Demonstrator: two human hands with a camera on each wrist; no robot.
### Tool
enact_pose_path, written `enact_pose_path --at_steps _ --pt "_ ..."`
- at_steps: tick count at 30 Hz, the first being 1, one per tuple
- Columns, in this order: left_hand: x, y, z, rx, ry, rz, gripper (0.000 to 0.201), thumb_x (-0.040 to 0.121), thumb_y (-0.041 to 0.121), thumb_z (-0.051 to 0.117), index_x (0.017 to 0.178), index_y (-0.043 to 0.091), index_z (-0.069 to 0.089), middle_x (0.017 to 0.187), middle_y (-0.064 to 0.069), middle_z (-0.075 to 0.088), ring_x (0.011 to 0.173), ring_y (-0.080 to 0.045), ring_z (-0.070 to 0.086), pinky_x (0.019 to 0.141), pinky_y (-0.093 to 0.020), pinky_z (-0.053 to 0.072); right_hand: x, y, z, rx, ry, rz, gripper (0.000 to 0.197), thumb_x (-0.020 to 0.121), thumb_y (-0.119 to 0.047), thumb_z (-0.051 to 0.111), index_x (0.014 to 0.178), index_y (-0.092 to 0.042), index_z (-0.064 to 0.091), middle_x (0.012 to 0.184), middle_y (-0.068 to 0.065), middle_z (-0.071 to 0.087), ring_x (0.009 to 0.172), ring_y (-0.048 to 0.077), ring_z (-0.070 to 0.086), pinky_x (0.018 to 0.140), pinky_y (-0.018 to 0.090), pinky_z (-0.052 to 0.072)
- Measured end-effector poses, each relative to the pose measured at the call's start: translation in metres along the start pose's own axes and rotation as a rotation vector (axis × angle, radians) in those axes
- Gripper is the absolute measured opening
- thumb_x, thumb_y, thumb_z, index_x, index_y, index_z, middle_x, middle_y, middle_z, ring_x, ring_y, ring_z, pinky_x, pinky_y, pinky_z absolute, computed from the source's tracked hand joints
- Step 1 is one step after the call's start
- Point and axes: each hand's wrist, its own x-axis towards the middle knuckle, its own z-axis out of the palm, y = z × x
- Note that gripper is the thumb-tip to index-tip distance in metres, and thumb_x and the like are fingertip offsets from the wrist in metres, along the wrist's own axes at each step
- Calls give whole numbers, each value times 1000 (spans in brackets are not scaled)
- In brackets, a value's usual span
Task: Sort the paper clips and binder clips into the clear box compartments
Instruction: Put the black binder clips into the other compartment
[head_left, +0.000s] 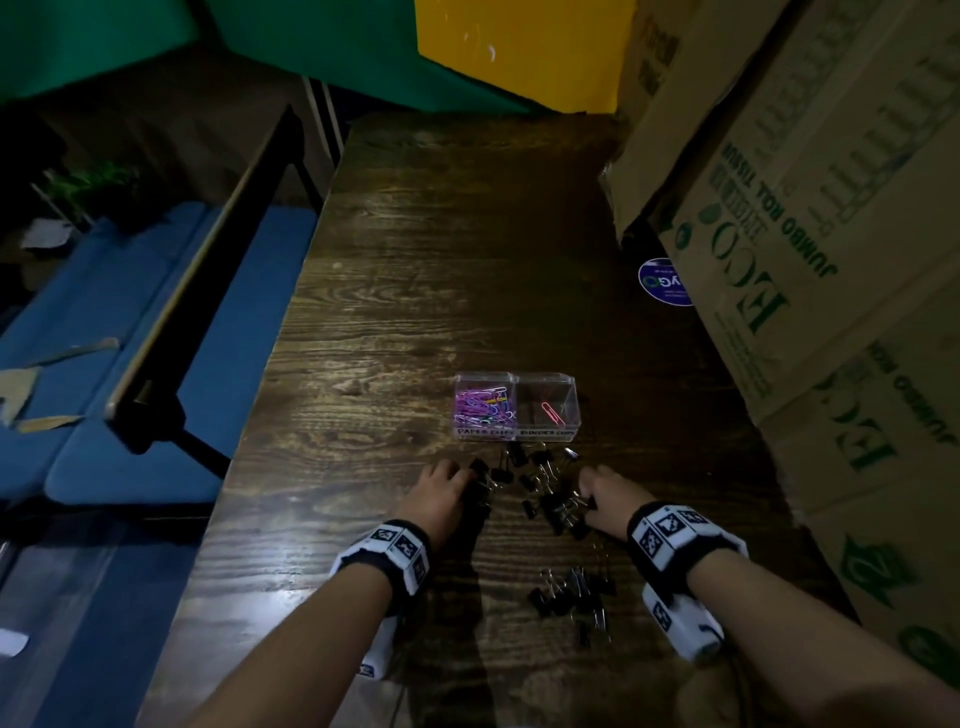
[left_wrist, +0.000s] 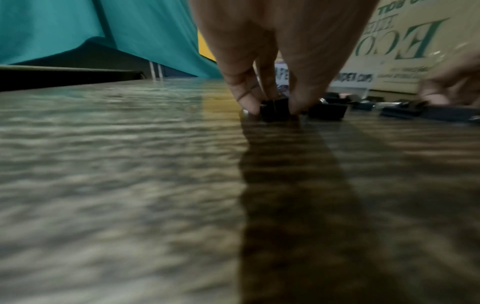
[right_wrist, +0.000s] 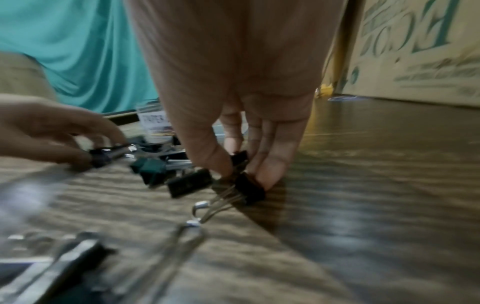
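A clear two-compartment box (head_left: 515, 406) stands on the dark wooden table (head_left: 415, 291). Its left compartment holds several coloured paper clips (head_left: 480, 402); the right one holds a single red paper clip (head_left: 551, 413). Black binder clips (head_left: 540, 478) lie scattered just in front of the box, and a second heap (head_left: 571, 597) lies nearer me. My left hand (head_left: 452, 488) pinches a black binder clip (left_wrist: 275, 110) against the table. My right hand (head_left: 597, 493) pinches another black binder clip (right_wrist: 249, 188) at the pile's right edge.
Stacked cardboard cartons (head_left: 810, 234) wall in the table's right side. A blue round sticker (head_left: 665, 281) lies beside them. To the left, past the table's edge, are blue seat cushions (head_left: 156, 364) and a dark-framed board (head_left: 208, 291).
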Motion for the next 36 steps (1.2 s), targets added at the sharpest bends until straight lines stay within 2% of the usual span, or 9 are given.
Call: enact_pose_path --at_steps 6,11,14,17,21,25,28,31,36 --pt "5 22 10 9 -72 124 47 95 16 47 141 15 37 141 -12 36 129 -30 39 106 -41 40 0 -13 -1 -19 -37 -95 28 89 -19 56 114 -11 48 117 8 54 102 24 58 76 28 44" --pt "13 16 12 -84 -12 71 42 91 18 54 132 12 44 131 -12 41 121 -29 49 101 -39 45 0 -3 -19 48 -10 -17 8 91 -13 48 89 -18 43 91 1 53 85 20 54 68 28 42" --pt "15 13 8 -143 12 -5 43 88 16 59 129 12 48 128 -11 44 112 -30 56 94 -39 49 0 4 -33 29 11 25 13 93 -23 47 80 -20 44 78 -4 47 77 16 51 58 26 36" --pt "19 14 4 -162 26 -20 34 90 9 52 124 10 50 127 -11 49 109 -33 60 90 -41 49 -1 1 -51 -47 53 -32 30 100 -34 34 83 -16 50 71 -3 49 65 13 48 60 26 37" --pt "22 21 -4 -98 4 13 35 93 19 46 127 11 49 133 -10 50 112 -32 60 89 -38 50 4 -6 -63 66 -33 -85 26 101 -16 32 99 -10 57 89 11 64 74 17 56 62 21 37" --pt "20 35 -29 157 37 173 36 93 34 42 121 16 55 125 -6 59 105 -30 63 80 -34 52 16 -7 -50 0 27 -89 32 98 -15 42 126 -9 53 128 14 55 115 29 55 92 33 44" --pt "35 48 -59 253 117 301 35 97 34 38 115 14 60 116 -4 64 100 -26 64 74 -31 50 19 -13 -29 -46 -10 -87 49 95 -34 49 140 -19 36 136 12 47 117 28 55 92 38 47" --pt "66 69 -86 252 136 370 33 100 28 37 119 12 59 117 -6 62 103 -25 62 79 -34 50 23 -11 -17 -58 -35 -84 49 97 -33 45 141 -17 32 138 14 40 117 32 54 94 40 47" --pt "115 106 -105 430 -136 286 36 99 19 44 130 3 52 131 -16 58 119 -32 57 94 -38 48 21 14 -7 -92 0 -140 33 98 -23 41 130 -13 41 129 14 46 104 34 57 80 37 48"
